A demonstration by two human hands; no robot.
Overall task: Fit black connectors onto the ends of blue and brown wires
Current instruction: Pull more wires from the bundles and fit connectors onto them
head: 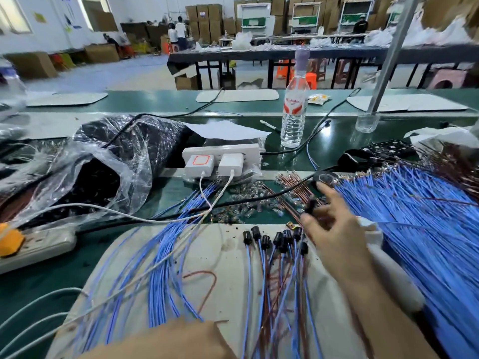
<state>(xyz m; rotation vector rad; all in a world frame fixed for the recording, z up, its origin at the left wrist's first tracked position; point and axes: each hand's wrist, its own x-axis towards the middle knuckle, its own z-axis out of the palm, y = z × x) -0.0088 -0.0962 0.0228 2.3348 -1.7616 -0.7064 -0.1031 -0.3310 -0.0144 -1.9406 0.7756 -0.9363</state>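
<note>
The right hand (334, 229) reaches forward over the middle of the counter (181, 193). Its forefinger is stretched out, and the thumb and another finger appear to pinch a small black connector (310, 206), though motion blur softens the grip. At the near edge a skin-coloured shape is probably the left hand (168, 340) or its forearm. No fingers show, so I cannot tell how it is held. Just near and left of the right hand, a row of finished connectors (277, 239) lies on a pale mat (228, 255). Their black caps are at the far end, and their blue and brown leads run straight back toward the person, so the long axis goes near to far. Which way the held connector points is too blurred to say. A thick pile of blue wires (414, 216) fans out to the right, with tips toward the far left. A smaller bunch of brown wires (293, 187) lies just beyond the hand. More loose blue wires (160, 268) lie on the mat to the left. Each connector looks light and rigid, best pinched by its sides with the open end left free. The wires look thin and floppy, so they are best held close to the tip to stop them buckling. Farther off are a white power strip (220, 156), a water bottle (294, 107) and a crumpled plastic bag (103, 164).
</note>
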